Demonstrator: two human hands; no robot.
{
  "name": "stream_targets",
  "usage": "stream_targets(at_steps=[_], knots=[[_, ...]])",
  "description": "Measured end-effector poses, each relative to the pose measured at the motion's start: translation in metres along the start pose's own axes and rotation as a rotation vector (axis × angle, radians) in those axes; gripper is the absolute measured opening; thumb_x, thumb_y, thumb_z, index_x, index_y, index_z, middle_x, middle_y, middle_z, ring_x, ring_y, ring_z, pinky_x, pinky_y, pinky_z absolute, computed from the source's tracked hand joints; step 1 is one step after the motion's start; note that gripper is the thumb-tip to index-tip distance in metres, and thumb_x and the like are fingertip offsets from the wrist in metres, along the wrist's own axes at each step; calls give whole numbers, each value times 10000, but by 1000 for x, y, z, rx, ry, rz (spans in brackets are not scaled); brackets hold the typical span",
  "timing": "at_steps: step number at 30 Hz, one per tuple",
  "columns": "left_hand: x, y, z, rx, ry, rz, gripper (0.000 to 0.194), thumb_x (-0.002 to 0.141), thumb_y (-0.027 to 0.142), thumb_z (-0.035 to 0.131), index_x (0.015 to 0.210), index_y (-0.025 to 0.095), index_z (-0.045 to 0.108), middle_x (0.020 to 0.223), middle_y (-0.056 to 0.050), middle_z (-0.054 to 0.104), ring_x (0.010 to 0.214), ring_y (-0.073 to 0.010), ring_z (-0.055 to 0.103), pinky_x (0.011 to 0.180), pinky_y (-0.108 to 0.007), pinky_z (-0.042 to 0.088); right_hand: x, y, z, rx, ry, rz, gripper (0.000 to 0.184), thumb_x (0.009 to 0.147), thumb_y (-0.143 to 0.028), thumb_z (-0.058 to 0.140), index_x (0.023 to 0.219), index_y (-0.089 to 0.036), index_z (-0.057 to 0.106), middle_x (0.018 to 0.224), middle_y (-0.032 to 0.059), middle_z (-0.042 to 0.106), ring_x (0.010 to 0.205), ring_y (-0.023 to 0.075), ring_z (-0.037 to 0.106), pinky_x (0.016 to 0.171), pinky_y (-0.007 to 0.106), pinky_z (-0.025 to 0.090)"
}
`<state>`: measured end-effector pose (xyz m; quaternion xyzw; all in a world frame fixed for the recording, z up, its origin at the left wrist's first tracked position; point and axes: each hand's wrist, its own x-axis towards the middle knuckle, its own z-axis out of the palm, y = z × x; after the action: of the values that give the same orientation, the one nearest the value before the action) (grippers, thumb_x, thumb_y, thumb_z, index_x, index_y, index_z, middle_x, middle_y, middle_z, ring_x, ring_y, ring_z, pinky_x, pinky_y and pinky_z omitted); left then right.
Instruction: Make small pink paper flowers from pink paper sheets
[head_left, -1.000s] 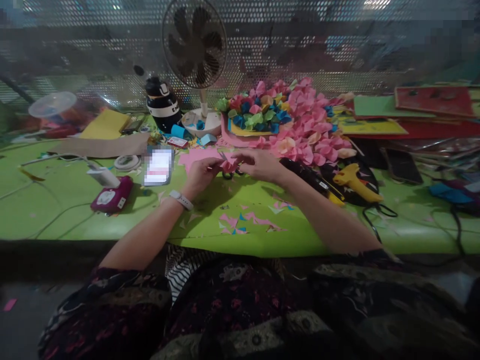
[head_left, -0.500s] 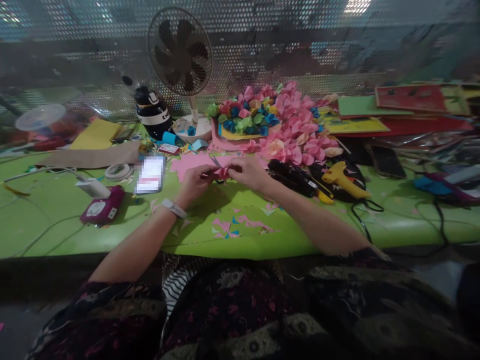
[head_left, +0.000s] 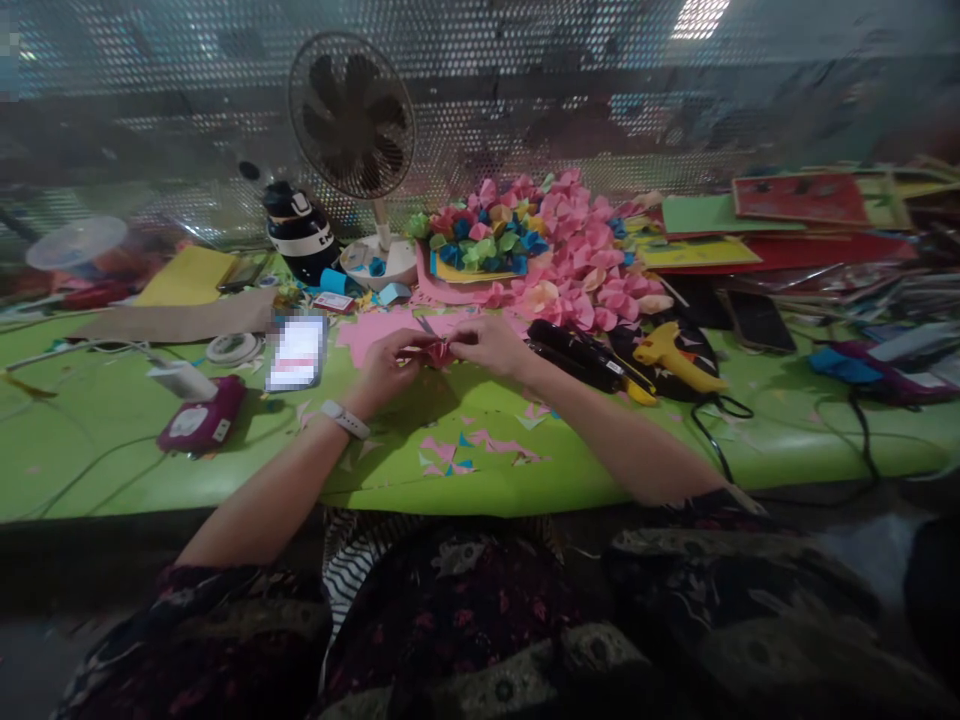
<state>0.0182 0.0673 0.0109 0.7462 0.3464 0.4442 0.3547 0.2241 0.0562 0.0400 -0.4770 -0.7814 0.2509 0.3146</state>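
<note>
Between my two hands is a small folded piece of pink paper [head_left: 438,352], partly covered by fingers. My left hand [head_left: 391,362], with a white watch on the wrist, is closed on its left side. From the right, my right hand [head_left: 486,346] pinches the same paper. Grey scissor blades [head_left: 426,326] show just beyond the fingertips; their handles are hidden, and I cannot tell whether they are held or lying there. A flat pink sheet [head_left: 364,336] lies on the table behind the hands.
Pink paper flowers [head_left: 577,240] are heaped behind a tray of multicoloured ones [head_left: 484,245]. A yellow glue gun [head_left: 679,360] and black stapler-like tool [head_left: 574,352] lie right. Paper scraps [head_left: 480,448] litter the front of the green table [head_left: 420,495]. A fan [head_left: 352,115] stands behind.
The whole view has shifted slightly left. My hands stay together at the pink paper, with the fingers slightly repositioned so less of it shows.
</note>
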Motion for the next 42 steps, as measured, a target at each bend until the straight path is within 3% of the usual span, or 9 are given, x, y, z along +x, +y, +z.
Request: stream_targets(at_steps=[16, 19, 23, 27, 30, 36, 39, 42], knots=[[5, -2, -4, -121, -26, -66, 135, 730, 157, 666, 810, 186, 770, 832, -51, 743, 754, -152, 675, 706, -274, 548, -1, -1, 4, 185, -15, 66, 102, 763, -185, 613, 711, -164, 698, 661, 23, 677, 614, 140, 609, 630, 278, 469], [6, -5, -7, -203, -44, -57, 189, 753, 171, 676, 929, 164, 745, 843, -40, 733, 758, -140, 676, 745, -282, 553, -1, -5, 3, 202, -21, 98, 112, 772, -198, 612, 731, -164, 710, 657, 26, 692, 607, 151, 632, 625, 284, 491], [6, -9, -8, -281, -52, -67, 442, 797, 238, 709, 1219, 158, 606, 862, -32, 721, 760, -129, 678, 726, -264, 548, -1, -8, 0, 107, 66, 128, 144, 788, -195, 589, 746, -157, 722, 643, 29, 691, 593, 153, 627, 611, 280, 487], [4, -8, -5, -247, -37, -51, 413, 818, 256, 699, 1197, 176, 557, 915, -44, 722, 793, -129, 690, 716, -245, 548, -2, -6, 1, 58, 138, 148, 163, 808, -216, 580, 720, -164, 707, 645, 33, 693, 604, 161, 633, 606, 282, 490], [6, -9, -5, -192, 33, -15, 370, 809, 207, 689, 1149, 183, 546, 956, -60, 720, 850, -147, 703, 733, -256, 563, -1, -2, 1, 105, 171, 171, 166, 824, -225, 584, 708, -169, 690, 673, 38, 706, 608, 166, 657, 618, 291, 519], [21, -22, -23, -117, 318, -40, 402, 817, 135, 639, 1191, 209, 511, 936, -38, 708, 818, -138, 703, 682, -239, 577, 6, -2, -13, 283, 283, 264, 227, 834, -255, 645, 625, -168, 631, 603, 37, 677, 508, 121, 618, 521, 235, 523], [26, -28, -32, -128, 364, -99, 364, 821, 114, 612, 1161, 207, 518, 907, -25, 696, 802, -134, 702, 667, -230, 581, 4, -10, -17, 316, 183, 301, 267, 839, -235, 647, 583, -167, 609, 570, 31, 664, 458, 92, 570, 473, 207, 489], [26, -30, -33, -125, 354, -169, 350, 805, 90, 604, 1131, 190, 527, 894, -27, 688, 790, -138, 699, 651, -237, 582, -1, -16, -13, 289, -133, 319, 268, 845, -210, 645, 582, -160, 638, 599, 47, 692, 482, 93, 581, 488, 214, 490]])
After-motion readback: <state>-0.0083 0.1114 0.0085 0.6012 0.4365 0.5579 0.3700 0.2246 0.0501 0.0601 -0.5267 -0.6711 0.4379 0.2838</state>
